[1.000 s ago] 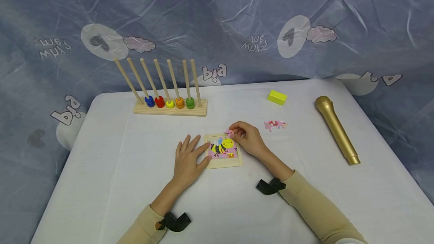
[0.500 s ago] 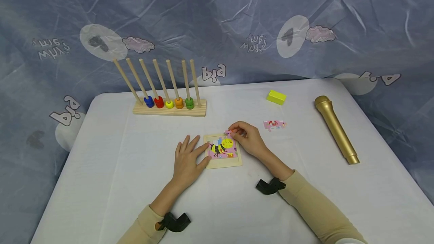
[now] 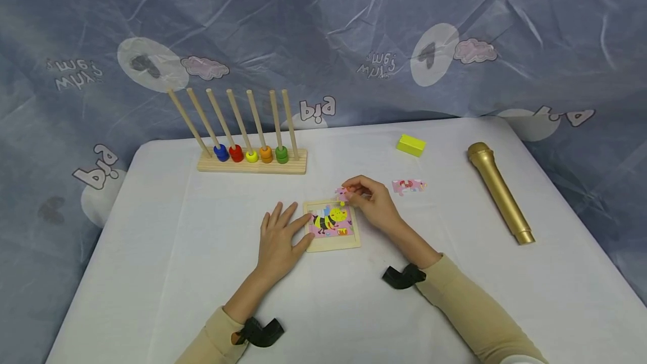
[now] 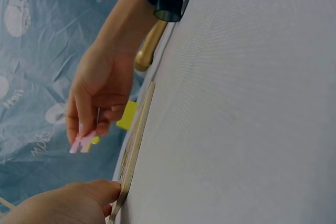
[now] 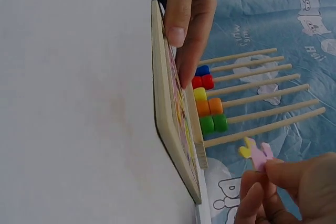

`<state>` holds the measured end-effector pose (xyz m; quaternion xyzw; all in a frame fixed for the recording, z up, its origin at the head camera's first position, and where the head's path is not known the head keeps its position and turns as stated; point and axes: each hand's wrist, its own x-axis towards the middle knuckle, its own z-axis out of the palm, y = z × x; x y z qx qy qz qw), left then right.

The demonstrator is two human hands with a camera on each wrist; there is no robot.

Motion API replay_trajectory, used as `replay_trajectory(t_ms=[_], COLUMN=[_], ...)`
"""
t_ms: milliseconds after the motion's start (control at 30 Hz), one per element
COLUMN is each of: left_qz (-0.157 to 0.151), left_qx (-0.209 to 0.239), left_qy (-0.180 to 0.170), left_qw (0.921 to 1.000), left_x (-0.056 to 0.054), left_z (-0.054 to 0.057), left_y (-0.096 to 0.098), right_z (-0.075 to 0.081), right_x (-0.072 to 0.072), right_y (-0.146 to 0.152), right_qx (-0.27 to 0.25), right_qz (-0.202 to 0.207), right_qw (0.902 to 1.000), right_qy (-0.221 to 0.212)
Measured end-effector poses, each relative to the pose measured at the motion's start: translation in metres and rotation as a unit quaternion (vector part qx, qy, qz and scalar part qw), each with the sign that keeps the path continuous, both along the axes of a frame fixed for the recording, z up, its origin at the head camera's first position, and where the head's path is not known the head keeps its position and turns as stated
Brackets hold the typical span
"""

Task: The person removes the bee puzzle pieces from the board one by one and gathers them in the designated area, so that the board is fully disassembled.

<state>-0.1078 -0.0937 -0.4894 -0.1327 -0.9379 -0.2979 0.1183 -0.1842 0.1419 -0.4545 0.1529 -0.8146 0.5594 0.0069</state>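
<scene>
A small wooden puzzle board (image 3: 333,245) lies at mid-table, its picture a yellow and black bee on pink. My left hand (image 3: 279,245) is spread flat, with its index finger and thumb touching the board's left side. My right hand (image 3: 376,205) pinches a pink puzzle piece (image 3: 341,193) between thumb and fingers, over the board's upper right edge. In the right wrist view, the puzzle piece (image 5: 258,157) is raised clear of the board and shows a yellow knob. Right of that hand, another pink strip of puzzle (image 3: 410,186) lies on the table.
A wooden bead rack (image 3: 253,167) with upright pegs and coloured beads stands at the back left. Toward the back right is a yellow block (image 3: 411,145). A gold microphone (image 3: 500,192) lies along the right side. Behind the table hangs a printed blue-grey cloth (image 3: 283,27).
My right hand has lifted the puzzle piece slightly up and away from the board's upper edge, showing more of it. My left hand has stayed at the board.
</scene>
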Motion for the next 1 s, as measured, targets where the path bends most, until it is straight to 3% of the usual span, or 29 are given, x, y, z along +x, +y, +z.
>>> replay_trajectory(t_ms=[167,400,600,667,1000], left_qz=[0.000,0.000,0.001,0.002,-0.001], left_qx=[0.001,0.002,0.000,0.000,0.000], left_qy=[0.001,0.003,-0.001,-0.002,-0.002], left_qw=[1.0000,1.0000,1.0000,1.0000,1.0000], left_x=[0.000,0.000,0.001,0.001,-0.001], left_z=[-0.001,-0.001,-0.001,-0.001,-0.003], left_y=[0.001,0.000,-0.002,-0.002,0.000], right_z=[0.013,0.019,0.021,0.014,0.004], right_x=[-0.002,-0.006,-0.010,-0.015,-0.022], right_y=[0.021,0.083,0.135,0.149,0.166], right_qx=[-0.014,-0.013,0.025,0.044,0.086], right_qz=[-0.024,-0.099,-0.199,-0.225,-0.242], right_qw=[0.9992,0.9947,0.9787,0.9721,0.9637], right_qy=[-0.029,-0.027,-0.042,-0.050,-0.072])
